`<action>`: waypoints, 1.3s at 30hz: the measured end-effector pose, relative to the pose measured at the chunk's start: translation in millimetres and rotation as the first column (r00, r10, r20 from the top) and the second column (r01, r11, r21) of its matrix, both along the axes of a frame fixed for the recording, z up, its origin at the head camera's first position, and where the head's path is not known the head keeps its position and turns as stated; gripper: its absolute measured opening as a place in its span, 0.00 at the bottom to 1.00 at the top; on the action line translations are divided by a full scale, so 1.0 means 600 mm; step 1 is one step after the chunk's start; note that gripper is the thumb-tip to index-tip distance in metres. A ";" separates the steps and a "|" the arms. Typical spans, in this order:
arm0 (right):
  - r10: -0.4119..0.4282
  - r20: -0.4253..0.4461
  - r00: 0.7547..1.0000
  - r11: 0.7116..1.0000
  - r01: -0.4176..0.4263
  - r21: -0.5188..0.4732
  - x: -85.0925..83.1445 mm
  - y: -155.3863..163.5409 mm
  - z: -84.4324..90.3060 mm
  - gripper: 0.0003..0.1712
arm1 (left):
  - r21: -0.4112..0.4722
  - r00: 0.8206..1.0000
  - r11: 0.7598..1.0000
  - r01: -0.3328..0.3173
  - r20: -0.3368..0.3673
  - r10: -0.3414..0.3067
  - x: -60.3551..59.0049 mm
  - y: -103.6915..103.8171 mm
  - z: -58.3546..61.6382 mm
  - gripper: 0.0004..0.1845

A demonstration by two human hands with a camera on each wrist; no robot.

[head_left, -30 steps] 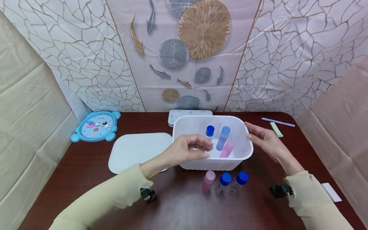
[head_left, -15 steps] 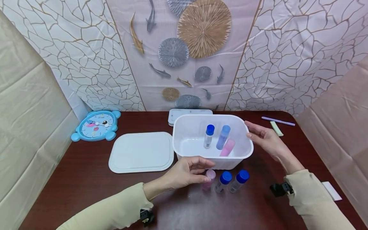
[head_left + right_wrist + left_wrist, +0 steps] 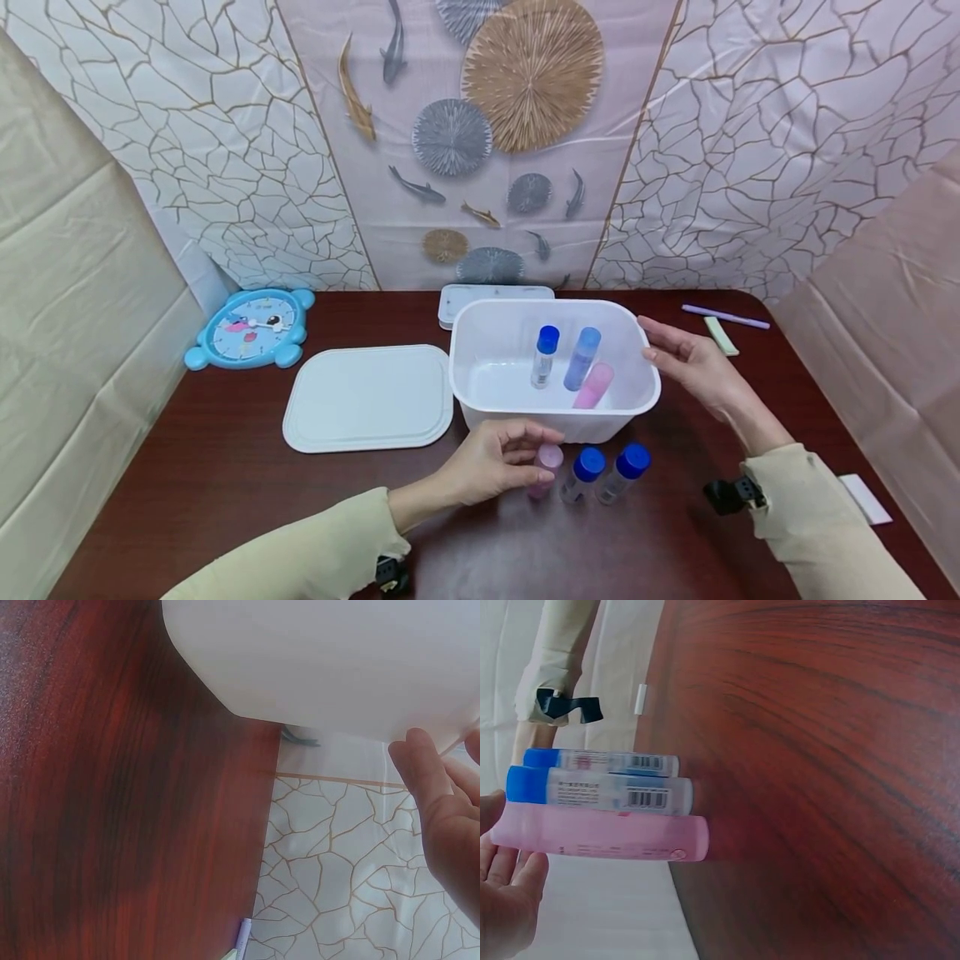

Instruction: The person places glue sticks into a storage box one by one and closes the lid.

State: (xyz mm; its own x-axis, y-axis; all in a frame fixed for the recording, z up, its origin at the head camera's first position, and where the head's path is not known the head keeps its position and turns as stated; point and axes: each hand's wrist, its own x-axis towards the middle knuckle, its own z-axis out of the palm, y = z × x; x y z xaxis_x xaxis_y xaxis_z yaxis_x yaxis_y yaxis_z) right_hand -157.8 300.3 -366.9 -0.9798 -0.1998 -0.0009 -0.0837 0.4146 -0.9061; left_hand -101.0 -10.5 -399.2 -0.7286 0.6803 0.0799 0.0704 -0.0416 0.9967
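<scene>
Left hand [image 3: 487, 462] lower; three bottles [image 3: 573, 363] in tub [image 3: 480, 392]

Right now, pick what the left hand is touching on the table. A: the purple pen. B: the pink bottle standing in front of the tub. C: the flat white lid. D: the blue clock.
B: in the head view the left hand has its fingers on the pink bottle, which stands beside two blue-capped bottles in front of the white tub; the left wrist view shows the same fingers at its cap end.
</scene>
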 end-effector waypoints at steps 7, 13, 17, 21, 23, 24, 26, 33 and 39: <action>0.009 -0.010 1.000 1.000 -0.009 -0.019 0.001 -0.002 -0.002 0.34 | -0.071 0.999 0.997 -0.044 0.000 0.044 0.005 0.003 -0.006 0.19; 0.012 -0.012 1.000 1.000 -0.012 -0.013 0.001 -0.002 0.000 0.34 | -0.043 0.999 0.999 0.027 0.021 -0.026 0.002 -0.005 0.033 0.19; 0.005 -0.002 1.000 1.000 -0.005 0.005 0.001 0.000 0.004 0.34 | -0.021 0.998 0.999 0.029 -0.054 -0.030 -0.015 -0.016 0.093 0.19; 0.005 0.000 1.000 1.000 -0.005 0.006 0.001 0.001 0.005 0.34 | -0.012 0.991 0.999 -0.049 -0.122 0.047 -0.043 -0.023 0.157 0.19; 0.007 -0.005 1.000 1.000 -0.007 0.001 0.001 0.001 0.004 0.34 | 0.012 0.988 0.996 -0.090 -0.124 0.091 -0.060 -0.024 0.179 0.19; 0.007 -0.008 1.000 1.000 -0.007 -0.001 0.001 0.001 0.003 0.34 | 0.025 0.986 0.993 -0.115 -0.121 0.117 -0.068 -0.023 0.186 0.19; 0.006 -0.012 1.000 1.000 -0.006 -0.003 0.001 0.000 0.002 0.34 | 0.054 0.979 0.985 -0.162 -0.119 0.167 -0.084 -0.020 0.188 0.19; -0.002 -0.011 1.000 1.000 0.002 0.001 0.004 -0.002 0.002 0.34 | 0.046 0.973 0.980 -0.195 -0.117 0.199 -0.126 0.006 0.126 0.18; 0.003 -0.024 1.000 1.000 -0.003 -0.005 0.003 -0.003 0.001 0.33 | -0.129 0.988 0.982 -0.140 -0.079 0.130 -0.147 0.022 0.077 0.18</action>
State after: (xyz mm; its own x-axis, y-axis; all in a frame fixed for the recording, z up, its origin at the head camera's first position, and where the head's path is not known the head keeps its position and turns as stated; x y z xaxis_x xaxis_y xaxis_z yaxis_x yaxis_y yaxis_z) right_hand -155.7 298.5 -366.5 -0.9790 -0.2026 0.0237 -0.1067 0.4096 -0.9060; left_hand -189.0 2.9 -352.7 -0.8104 0.5839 0.0483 0.1355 0.1066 0.9850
